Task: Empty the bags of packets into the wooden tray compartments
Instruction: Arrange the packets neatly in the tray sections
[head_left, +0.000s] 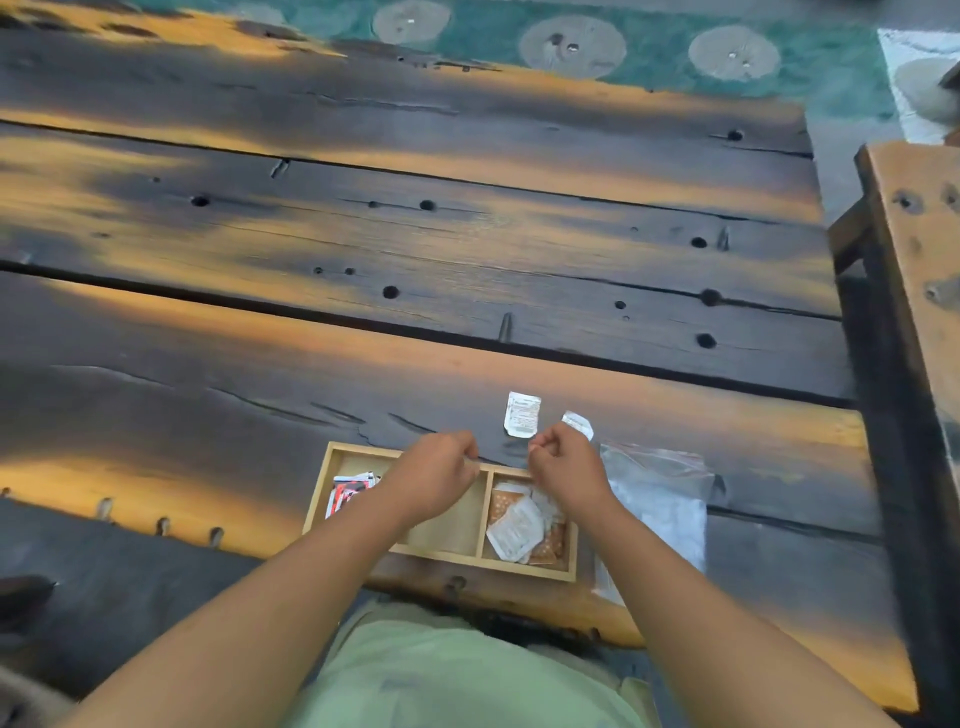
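Dark plank tabletop (415, 234), wooden tray (353, 460) at near edge — left hand (436, 475) and right hand (563, 467) curled over its far rim, hold indiscernible; stray white packet (522, 414) beyond best pinched edgewise into the right compartment.

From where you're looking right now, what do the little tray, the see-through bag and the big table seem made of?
The tray looks like pale wood, matte: even blond colour, thin straight dividers. The bag seems thin clear plastic: see-through, crinkled, glinting. The table appears to be heavy old planks, dark-stained and worn, with grain, cracks and holes.
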